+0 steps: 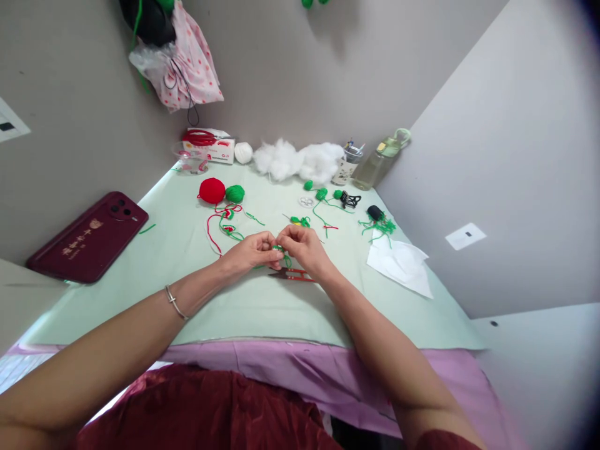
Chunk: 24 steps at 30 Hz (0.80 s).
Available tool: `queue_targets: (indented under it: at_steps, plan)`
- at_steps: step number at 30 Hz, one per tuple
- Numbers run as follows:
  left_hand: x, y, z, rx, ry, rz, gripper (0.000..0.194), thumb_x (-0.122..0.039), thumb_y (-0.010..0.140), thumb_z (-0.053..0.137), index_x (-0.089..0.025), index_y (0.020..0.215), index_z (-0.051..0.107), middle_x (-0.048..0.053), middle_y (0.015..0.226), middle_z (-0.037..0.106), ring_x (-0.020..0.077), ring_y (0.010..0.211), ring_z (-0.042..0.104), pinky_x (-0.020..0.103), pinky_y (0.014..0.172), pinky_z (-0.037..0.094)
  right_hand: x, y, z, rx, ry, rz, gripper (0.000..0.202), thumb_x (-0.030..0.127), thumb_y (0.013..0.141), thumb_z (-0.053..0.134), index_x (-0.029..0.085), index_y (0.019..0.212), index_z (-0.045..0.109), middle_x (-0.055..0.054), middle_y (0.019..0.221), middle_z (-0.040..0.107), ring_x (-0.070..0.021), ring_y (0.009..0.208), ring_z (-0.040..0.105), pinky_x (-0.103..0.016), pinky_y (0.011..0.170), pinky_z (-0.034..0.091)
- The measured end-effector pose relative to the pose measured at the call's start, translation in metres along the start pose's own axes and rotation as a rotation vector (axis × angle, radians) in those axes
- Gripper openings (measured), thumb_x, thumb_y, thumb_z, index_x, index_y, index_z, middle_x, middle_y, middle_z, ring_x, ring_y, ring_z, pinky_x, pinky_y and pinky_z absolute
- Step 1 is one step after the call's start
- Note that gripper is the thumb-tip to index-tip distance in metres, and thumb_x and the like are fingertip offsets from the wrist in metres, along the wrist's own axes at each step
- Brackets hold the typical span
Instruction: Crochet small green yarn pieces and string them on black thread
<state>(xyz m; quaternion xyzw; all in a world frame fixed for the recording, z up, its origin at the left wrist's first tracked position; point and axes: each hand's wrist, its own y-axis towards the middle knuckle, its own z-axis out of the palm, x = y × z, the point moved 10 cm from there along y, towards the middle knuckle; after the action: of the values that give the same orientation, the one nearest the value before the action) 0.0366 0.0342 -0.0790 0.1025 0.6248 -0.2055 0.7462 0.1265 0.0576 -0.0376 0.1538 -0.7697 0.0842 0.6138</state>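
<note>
Near the middle of the table, my left hand point(257, 251) is closed on a small green crochet piece point(280, 249), mostly covered by the fingers. My right hand point(302, 245) meets it from the right, fingertips pinched at the same piece; whether a hook or needle is in them I cannot make out. Just under the hands lie red-handled thread snips point(297, 275). Beyond my left hand are small red, white and green crochet pieces point(229, 229) with loose yarn tails. A red yarn ball point(212, 190) and a green yarn ball point(235, 194) sit behind them.
A dark red phone point(89, 237) lies at the left. White stuffing point(300, 161), a pen cup point(347, 165) and a green bottle point(380, 159) line the back. Several green pieces point(321, 194), a black spool point(375, 213) and white paper point(398, 265) lie to the right.
</note>
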Motion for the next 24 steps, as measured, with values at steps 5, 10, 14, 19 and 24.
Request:
queue_targets:
  at_steps: [5, 10, 14, 19, 24]
  plan:
    - [-0.002, -0.002, 0.003, 0.001, -0.040, 0.026, 0.031, -0.034, 0.075, 0.079, -0.017, 0.084, 0.055, -0.001, 0.073, 0.069, 0.0146, 0.073, 0.068, 0.031, 0.080, 0.052, 0.003, -0.001, -0.001, -0.017, -0.035, -0.028, 0.016, 0.032, 0.075, 0.059, 0.018, 0.068, 0.058, 0.003, 0.061, 0.051, -0.0105, 0.058, 0.042, -0.025, 0.056, 0.033]
    - [0.015, -0.003, 0.027, 0.135, -0.007, -0.042, 0.034, -0.035, 0.073, 0.081, -0.017, 0.080, 0.052, 0.002, 0.068, 0.070, 0.0166, 0.066, 0.069, 0.032, 0.070, 0.053, 0.000, 0.009, -0.027, -0.178, 0.010, -0.038, 0.019, 0.035, 0.076, 0.061, 0.019, 0.066, 0.055, 0.003, 0.061, 0.049, -0.0094, 0.055, 0.040, -0.025, 0.053, 0.033]
    - [0.014, -0.001, 0.019, 0.075, -0.053, -0.047, 0.034, -0.034, 0.073, 0.081, -0.018, 0.083, 0.053, -0.001, 0.070, 0.068, 0.0154, 0.069, 0.070, 0.032, 0.074, 0.054, -0.010, 0.010, -0.017, -0.027, 0.199, 0.073, 0.029, 0.045, 0.076, 0.066, 0.019, 0.073, 0.054, 0.002, 0.071, 0.059, -0.0060, 0.051, 0.037, -0.021, 0.046, 0.027]
    - [0.007, -0.001, 0.007, 0.033, -0.069, -0.056, 0.033, -0.032, 0.074, 0.081, -0.018, 0.088, 0.055, 0.000, 0.075, 0.070, 0.0154, 0.073, 0.070, 0.032, 0.078, 0.054, -0.019, 0.011, -0.016, 0.011, 0.210, 0.100, 0.033, 0.050, 0.077, 0.066, 0.020, 0.081, 0.053, 0.001, 0.076, 0.064, -0.0062, 0.048, 0.044, -0.021, 0.044, 0.028]
    - [-0.002, 0.003, -0.013, -0.081, -0.104, -0.018, 0.034, -0.031, 0.072, 0.082, -0.017, 0.087, 0.055, -0.001, 0.074, 0.070, 0.0128, 0.070, 0.067, 0.031, 0.080, 0.054, -0.029, 0.021, -0.038, -0.086, -0.218, 0.030, 0.021, 0.038, 0.079, 0.064, 0.017, 0.081, 0.067, 0.001, 0.064, 0.060, -0.0106, 0.053, 0.046, -0.025, 0.055, 0.037]
